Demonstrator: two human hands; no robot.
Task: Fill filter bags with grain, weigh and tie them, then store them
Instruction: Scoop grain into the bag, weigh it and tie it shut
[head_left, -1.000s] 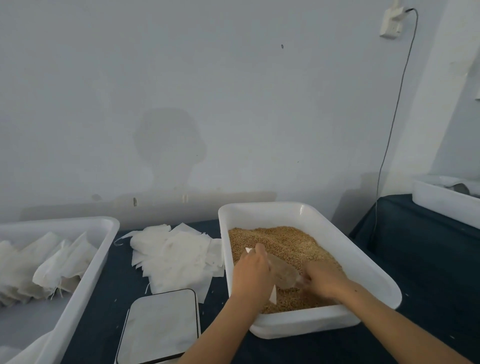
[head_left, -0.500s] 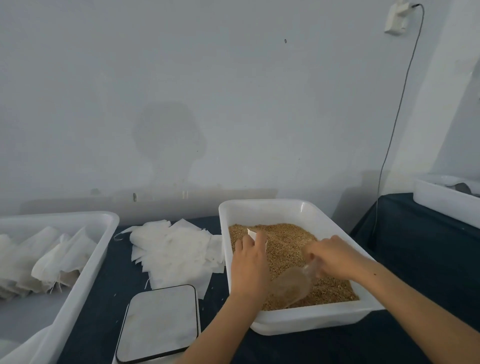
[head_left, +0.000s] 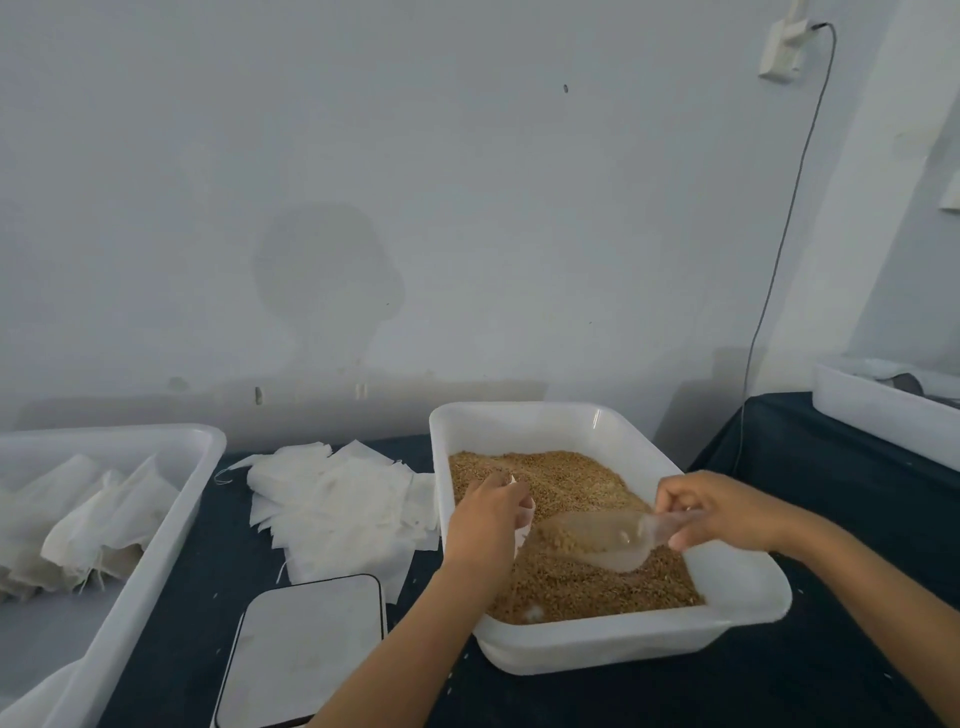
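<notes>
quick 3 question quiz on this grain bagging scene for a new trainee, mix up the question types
1. True or false: the clear scoop in the right hand holds grain.
2. What does the left hand hold over the grain tub? A) filter bag B) spoon C) lid
3. Fill in: the scale sits in front of the pile of empty ___.

Key: 1 true; 2 A; 3 bags
</notes>
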